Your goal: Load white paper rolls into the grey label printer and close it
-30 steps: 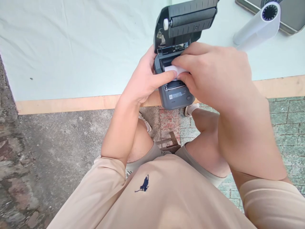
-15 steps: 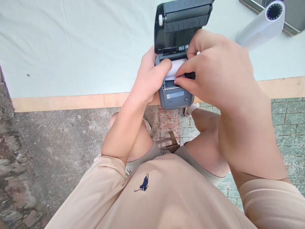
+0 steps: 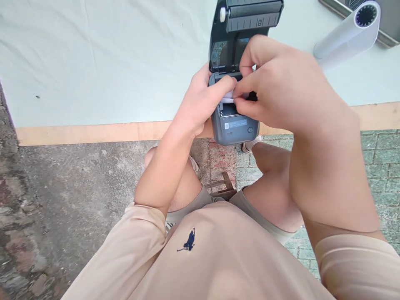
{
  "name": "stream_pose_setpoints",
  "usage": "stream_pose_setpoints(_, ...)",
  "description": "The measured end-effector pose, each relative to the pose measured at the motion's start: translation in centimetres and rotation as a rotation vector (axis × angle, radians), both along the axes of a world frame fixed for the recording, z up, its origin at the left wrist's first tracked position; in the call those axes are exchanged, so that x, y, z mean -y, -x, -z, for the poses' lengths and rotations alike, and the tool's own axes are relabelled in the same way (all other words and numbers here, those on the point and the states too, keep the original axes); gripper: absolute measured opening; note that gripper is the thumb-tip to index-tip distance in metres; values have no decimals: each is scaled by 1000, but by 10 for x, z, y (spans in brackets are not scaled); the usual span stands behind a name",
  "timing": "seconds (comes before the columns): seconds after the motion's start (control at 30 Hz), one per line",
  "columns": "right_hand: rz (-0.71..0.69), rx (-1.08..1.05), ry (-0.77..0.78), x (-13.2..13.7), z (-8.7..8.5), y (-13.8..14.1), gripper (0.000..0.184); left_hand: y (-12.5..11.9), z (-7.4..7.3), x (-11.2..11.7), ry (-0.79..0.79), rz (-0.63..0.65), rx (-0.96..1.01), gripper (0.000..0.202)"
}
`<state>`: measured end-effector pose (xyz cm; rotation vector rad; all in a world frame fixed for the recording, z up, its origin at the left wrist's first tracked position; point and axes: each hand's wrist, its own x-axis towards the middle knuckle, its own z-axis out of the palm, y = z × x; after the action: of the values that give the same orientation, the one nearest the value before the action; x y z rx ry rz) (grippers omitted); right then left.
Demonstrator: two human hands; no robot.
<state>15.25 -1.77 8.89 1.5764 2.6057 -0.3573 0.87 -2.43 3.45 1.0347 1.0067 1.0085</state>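
A small grey label printer (image 3: 237, 132) with its black lid (image 3: 225, 54) swung up is at the table's front edge. My left hand (image 3: 204, 96) wraps round the printer's left side, its thumb reaching into the paper bay. Inside lies a white paper roll (image 3: 227, 100), mostly covered by my fingers. From the right, my right hand (image 3: 275, 83) reaches into the bay, its fingertips pinched together at the white paper. Exactly how much paper sits between those fingertips is hidden.
A large white roll with a toothed dark core (image 3: 346, 37) stands at the right, beside a dark metal-edged tray (image 3: 387, 37). Pale cloth (image 3: 109, 62) covers the table, whose wooden edge (image 3: 93, 132) runs across in front of my knees.
The printer and both hands have shifted slightly right. The lid is tilted further back, my left thumb is deeper in the bay, and my right fingertips have drawn together on the paper.
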Motion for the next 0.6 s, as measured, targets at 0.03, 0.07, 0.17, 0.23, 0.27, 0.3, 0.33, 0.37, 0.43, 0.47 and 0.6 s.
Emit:
stream_pose_setpoints(0.03, -24, -45, -5, 1, -1, -3, 20, 1, 0, 0, 1, 15, 19, 5)
stream_pose_setpoints(0.07, -44, -87, -5, 2, -2, -5, 19, 2, 0, 0, 3, 19, 35, 5)
stream_pose_setpoints(0.17, -125, -182, -8, 11, -4, -11, 16, 5, 2, 0, 11, 25, 87, 8)
stream_pose_setpoints(0.23, -197, -215, -27, 18, -5, -14, 16, 7, 2, 0, 17, 34, 115, 11)
stream_pose_setpoints(0.27, -230, -212, -43, 21, -5, -15, 16, 8, 3, -1, 22, 36, 117, 12)
stream_pose_setpoints(0.3, -258, -204, -58, 25, -5, -16, 15, 8, 3, -1, 32, 37, 114, 14)
stream_pose_setpoints(0.33, -276, -199, -71, 29, -4, -17, 14, 9, 3, -2, 43, 34, 109, 17)
stream_pose_setpoints(0.37, -287, -197, -83, 32, -4, -18, 12, 9, 4, -3, 55, 28, 105, 20)
stream_pose_setpoints(0.43, -309, -191, -96, 38, -3, -19, 11, 8, 4, -4, 68, 12, 100, 24)
stream_pose_setpoints(0.47, -319, -192, -91, 40, -3, -19, 11, 8, 4, -4, 64, 5, 100, 24)
stream_pose_setpoints(0.6, -287, -285, -63, 40, -6, -22, 15, 7, 0, -2, -12, 36, 102, 21)
